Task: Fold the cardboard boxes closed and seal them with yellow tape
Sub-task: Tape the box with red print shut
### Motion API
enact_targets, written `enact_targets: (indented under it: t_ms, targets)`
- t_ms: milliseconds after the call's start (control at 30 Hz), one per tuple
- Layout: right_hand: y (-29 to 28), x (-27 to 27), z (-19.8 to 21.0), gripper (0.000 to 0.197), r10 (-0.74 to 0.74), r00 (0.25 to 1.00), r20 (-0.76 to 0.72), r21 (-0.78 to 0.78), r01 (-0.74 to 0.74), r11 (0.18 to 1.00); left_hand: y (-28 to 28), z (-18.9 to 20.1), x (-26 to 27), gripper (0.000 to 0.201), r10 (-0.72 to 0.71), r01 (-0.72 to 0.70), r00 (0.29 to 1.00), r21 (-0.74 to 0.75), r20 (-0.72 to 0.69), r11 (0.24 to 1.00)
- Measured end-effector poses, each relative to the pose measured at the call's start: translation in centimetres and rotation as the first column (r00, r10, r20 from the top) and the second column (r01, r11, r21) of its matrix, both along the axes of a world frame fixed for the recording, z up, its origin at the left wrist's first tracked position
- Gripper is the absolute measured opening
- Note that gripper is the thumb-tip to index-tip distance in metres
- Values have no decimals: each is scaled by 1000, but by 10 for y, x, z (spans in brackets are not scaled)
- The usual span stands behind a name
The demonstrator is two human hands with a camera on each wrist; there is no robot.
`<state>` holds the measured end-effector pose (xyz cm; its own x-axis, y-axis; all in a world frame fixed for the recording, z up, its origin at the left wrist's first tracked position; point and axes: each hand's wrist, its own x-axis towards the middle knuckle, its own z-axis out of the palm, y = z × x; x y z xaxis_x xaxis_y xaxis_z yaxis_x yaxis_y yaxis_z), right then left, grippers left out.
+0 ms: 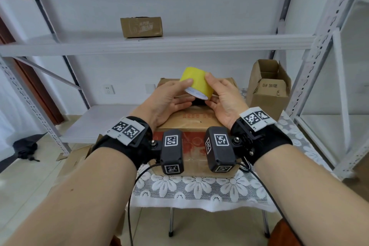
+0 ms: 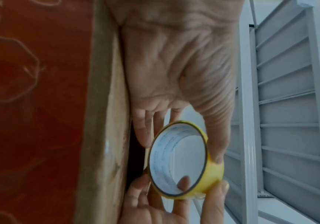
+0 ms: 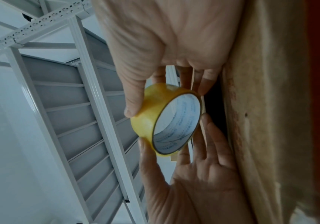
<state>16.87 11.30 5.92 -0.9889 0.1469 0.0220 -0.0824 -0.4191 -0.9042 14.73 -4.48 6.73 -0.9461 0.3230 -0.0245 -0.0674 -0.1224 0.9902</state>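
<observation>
I hold a yellow tape roll [image 1: 196, 83] with a white core between both hands, above a closed-looking cardboard box with red print [image 1: 191, 124]. My left hand [image 1: 175, 96] has its thumb on the yellow outer face and its fingers under the roll. My right hand [image 1: 217, 92] pinches the other side, thumb on top. In the left wrist view the tape roll [image 2: 184, 163] shows a right fingertip inside its core. In the right wrist view the tape roll [image 3: 167, 121] sits beside a dark gap in the box top [image 3: 215, 106].
The box stands on a small table with a white lace cloth [image 1: 199, 187]. An open empty cardboard box [image 1: 268, 88] stands at the right. Another cardboard box [image 1: 141, 26] sits on the grey metal shelf [image 1: 179, 44] behind. Flat cardboard lies on the floor at the left.
</observation>
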Motion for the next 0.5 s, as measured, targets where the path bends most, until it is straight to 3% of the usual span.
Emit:
enact_targets:
  t_ms: [67,167,233,367,500]
  targets:
    - [-1,0,-1,22,-23,1000,-21,45,24,999,1,-1,2,59,-27,24,998,-61,-53,998]
    - [-4,1,-2,42,-18,999,-49,185,27,982,4,1,3,52,-132,101,982,-213,-135,972]
    - [-6,0,-3,36,-3,998,-66,242,19,970,8,0,4,47,-149,88,971,-299,-187,950]
    - [-4,1,-2,21,-5,999,-53,212,16,977,16,-1,2,45,-23,-48,974,-303,-227,952]
    - [0,0,-1,16,6,1000,-26,131,-3,991,11,1,5,45,-79,43,987,-243,-141,969]
